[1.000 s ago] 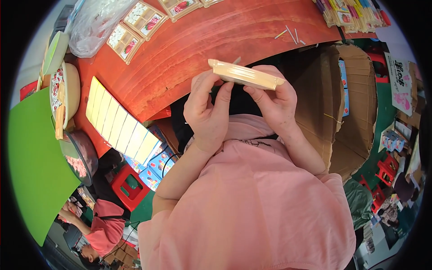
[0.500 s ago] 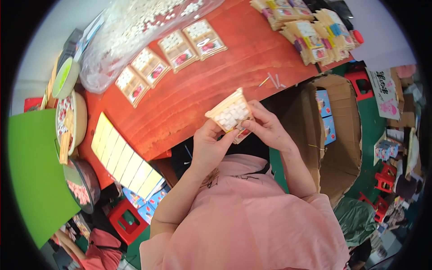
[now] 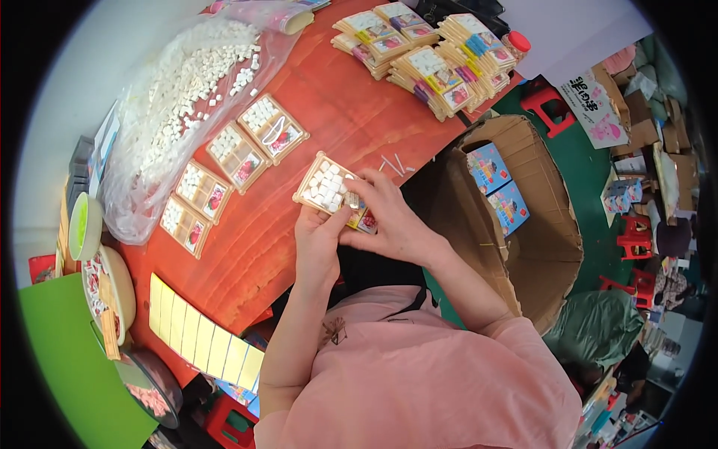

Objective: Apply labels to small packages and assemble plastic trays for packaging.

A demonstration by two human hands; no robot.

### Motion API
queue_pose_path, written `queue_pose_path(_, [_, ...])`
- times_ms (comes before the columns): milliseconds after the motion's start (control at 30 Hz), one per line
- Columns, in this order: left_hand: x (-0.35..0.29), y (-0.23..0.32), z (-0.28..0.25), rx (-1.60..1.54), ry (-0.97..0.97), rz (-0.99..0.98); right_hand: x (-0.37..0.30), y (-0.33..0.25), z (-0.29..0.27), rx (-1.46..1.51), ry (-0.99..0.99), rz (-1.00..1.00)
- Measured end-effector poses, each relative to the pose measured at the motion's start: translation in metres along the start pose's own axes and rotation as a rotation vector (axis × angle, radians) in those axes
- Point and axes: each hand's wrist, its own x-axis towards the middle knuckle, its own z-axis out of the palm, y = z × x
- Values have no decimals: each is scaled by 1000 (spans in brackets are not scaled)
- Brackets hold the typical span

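Grasping hands: both were occupied; the left hand supported the near left side with its thumb up, and the right hand curled over the right end.
Held tray: a shallow rectangular tray sat between them, raised at the near edge of the red worktop, open face up.
Tray's long axis: it ran from far left, where white cubes packed one compartment, to near right, where a strawberry picture showed partly; the right hand was nearer that picture end.
Tan piece: a small tan piece was at the right fingertips; its kind could not be told.
Near edge, left: a yellow strip sheet slanted there.
Near edge, right: thin white sticks lay just inside it; a cardboard box holding blue boxes stood beyond it.
Middle row: four similar trays lay left of and beyond the held one, long axes roughly parallel to it.
Far left corner: a clear bag spread under loose cubes.
Far right corner: tray stacks stood beside a red-lidded jar.
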Motion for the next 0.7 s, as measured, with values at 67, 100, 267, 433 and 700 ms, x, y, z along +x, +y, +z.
queue_pose_path(67, [6, 0, 5, -23, 20, 18, 0, 4, 5, -13, -4, 5])
queue_pose_path(100, [9, -1, 8, -12, 30, 2, 2, 7, 6, -41, 24, 1])
queue_pose_path(267, [25, 5, 12, -3, -52, -99, 24, 29, -11, -149, 147, -46])
queue_pose_path(433, [12, 11, 7, 217, -26, 60, 68, 71, -99, -522, 544, 17])
queue_pose_path(700, [-16, 1, -35, 311, 81, 107, 93, 124, -113, -904, 488, 159])
